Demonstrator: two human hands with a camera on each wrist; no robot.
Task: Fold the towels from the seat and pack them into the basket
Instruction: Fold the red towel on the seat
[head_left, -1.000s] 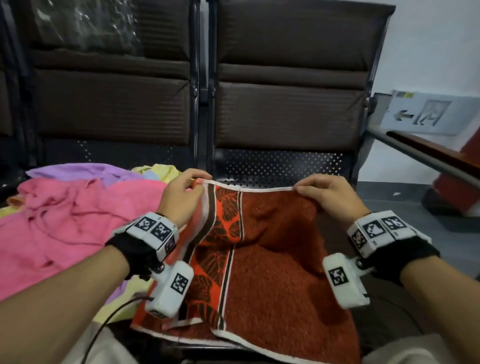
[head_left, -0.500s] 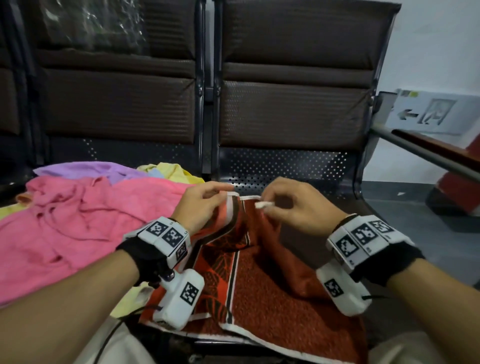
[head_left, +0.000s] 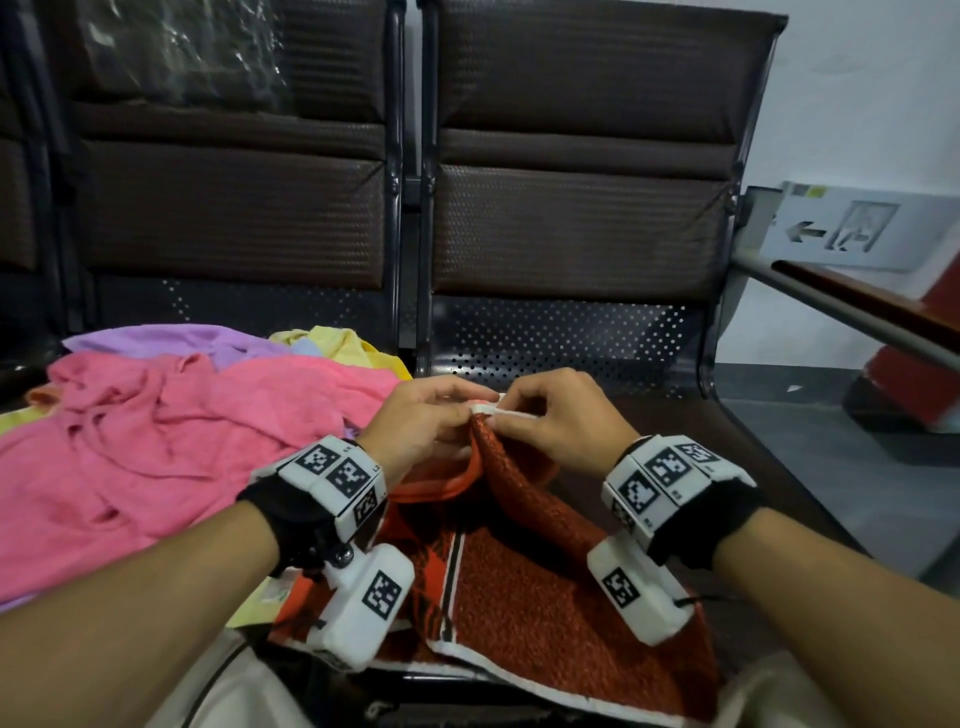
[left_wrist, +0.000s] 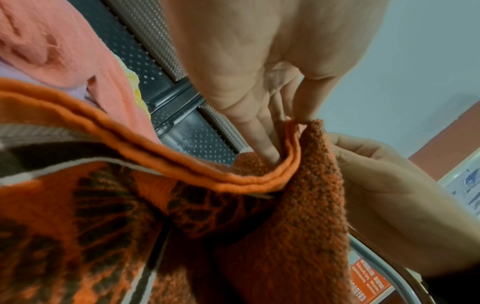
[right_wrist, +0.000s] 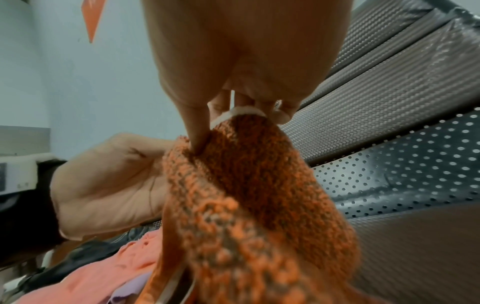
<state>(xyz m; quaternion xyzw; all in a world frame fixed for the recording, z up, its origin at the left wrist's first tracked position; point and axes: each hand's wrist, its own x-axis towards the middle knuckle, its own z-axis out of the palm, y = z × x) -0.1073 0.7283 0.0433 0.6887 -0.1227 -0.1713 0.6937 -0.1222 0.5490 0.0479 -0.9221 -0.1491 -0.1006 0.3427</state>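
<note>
Pinching the white-edged top hem of the rust-red towel (head_left: 524, 587) together, the left hand (head_left: 426, 421) and right hand (head_left: 563, 421) meet above the dark seat (head_left: 691, 431); the towel drapes toward the person, beside the pink towel (head_left: 171, 447) heap.

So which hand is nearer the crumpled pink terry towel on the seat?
Left. The left hand pinches the rust-orange patterned towel right at the edge of the pink towel. The right hand pinches the same top edge, on the left hand's far side from the pink one.
</note>
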